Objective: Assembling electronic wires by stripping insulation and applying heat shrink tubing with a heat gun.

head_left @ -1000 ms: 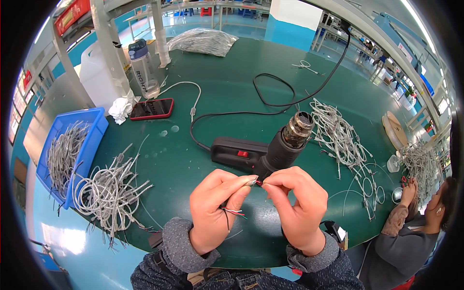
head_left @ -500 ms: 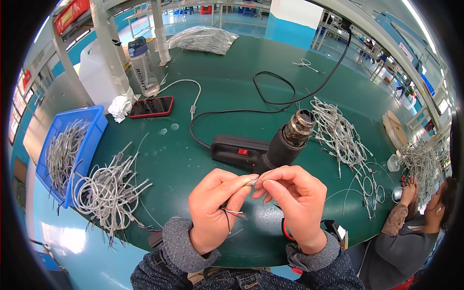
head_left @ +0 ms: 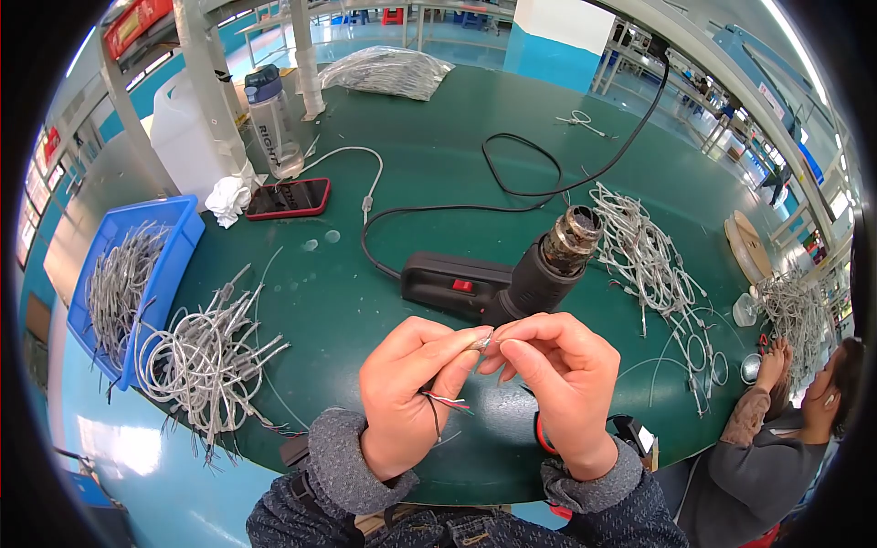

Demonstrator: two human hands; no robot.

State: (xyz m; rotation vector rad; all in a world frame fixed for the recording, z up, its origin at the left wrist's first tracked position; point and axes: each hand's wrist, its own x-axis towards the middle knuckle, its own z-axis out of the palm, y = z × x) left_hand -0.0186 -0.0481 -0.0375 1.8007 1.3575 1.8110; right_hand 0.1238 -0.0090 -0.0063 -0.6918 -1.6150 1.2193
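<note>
My left hand pinches the end of a thin cable between thumb and forefinger. Loose black, red and white wires poke out below its thumb. Close against it, my right hand is closed in a pinch, its fingertips on the fine wire ends between both hands. The exact joint there is too small to make out. Just beyond my hands lies a black heat gun with a red switch, its metal nozzle tilted up and to the right.
At left, a blue bin holds grey cables, beside a cable pile. More cables lie right. A phone, bottle and bagged bundle stand farther back. A co-worker sits at the right edge.
My hands keep the same pinch, with the fingertips barely shifted at the wire ends. The whole view has slid very slightly.
</note>
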